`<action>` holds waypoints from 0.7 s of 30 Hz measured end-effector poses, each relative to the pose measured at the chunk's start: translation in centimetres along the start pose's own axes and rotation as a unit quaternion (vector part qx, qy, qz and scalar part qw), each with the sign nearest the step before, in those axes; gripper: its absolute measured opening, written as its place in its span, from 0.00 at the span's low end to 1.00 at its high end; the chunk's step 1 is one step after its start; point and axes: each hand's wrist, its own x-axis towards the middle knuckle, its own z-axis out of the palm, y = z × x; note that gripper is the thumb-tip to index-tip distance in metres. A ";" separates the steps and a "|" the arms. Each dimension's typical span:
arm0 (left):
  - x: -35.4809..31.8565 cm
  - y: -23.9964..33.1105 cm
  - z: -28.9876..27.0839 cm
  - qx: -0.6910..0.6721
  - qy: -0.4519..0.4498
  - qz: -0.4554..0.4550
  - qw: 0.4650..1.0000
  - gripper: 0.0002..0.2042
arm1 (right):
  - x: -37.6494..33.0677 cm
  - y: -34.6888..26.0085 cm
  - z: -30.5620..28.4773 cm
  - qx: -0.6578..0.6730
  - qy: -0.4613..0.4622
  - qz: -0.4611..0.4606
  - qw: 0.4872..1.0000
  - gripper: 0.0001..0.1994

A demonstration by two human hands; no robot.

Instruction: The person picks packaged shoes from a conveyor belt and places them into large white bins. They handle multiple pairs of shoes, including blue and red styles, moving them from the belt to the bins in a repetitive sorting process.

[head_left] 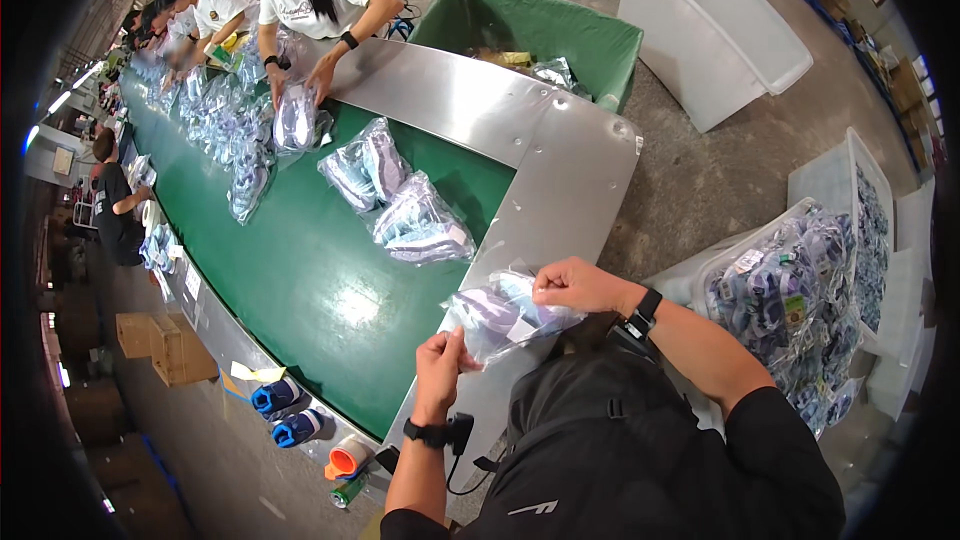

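Note:
Between my two hands is a clear plastic bag of shoes (490,312), pale lilac and light blue, over the metal edge of the conveyor. My left hand (440,365) pinches the bag's near left edge. At the far right end, my right hand (580,285) is closed on the plastic, thumb and fingers together. Just beyond lie two more bagged pairs on the green belt: one bagged pair (425,222) close to mine, and another bagged pair (365,165) behind it, touching or nearly so.
The green conveyor belt (290,260) carries a heap of bagged shoes (225,125). Co-workers (320,0) handle bags along the far side. A green bin (530,25), a white tub (710,30) and a full crate (790,290) stand rightward. Blue shoes (285,410) and a tape roll (348,457) sit left.

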 end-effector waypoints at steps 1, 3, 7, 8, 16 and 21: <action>1.0 -0.9 -0.1 -0.011 0.019 -0.007 1.000 0.18 | 1.1 0.9 0.1 0.025 0.025 0.018 0.999 0.10; 3.5 -3.1 -0.5 0.067 0.071 0.001 0.995 0.19 | 3.2 3.2 0.6 0.055 0.082 0.056 0.993 0.10; 6.5 -9.1 -1.2 0.109 0.152 -0.008 0.982 0.22 | 4.3 8.4 2.0 -0.068 0.148 0.063 0.985 0.17; 6.8 -10.5 -1.4 0.154 0.166 -0.008 0.974 0.22 | 4.2 9.5 2.7 -0.090 0.181 0.038 0.979 0.19; 7.0 -13.3 0.9 0.146 0.198 -0.005 0.969 0.16 | 2.8 13.6 4.7 -0.181 0.304 0.077 0.932 0.33; 7.0 -11.4 2.6 0.021 0.141 -0.045 0.989 0.29 | 2.8 13.7 5.1 -0.154 0.267 0.116 0.944 0.40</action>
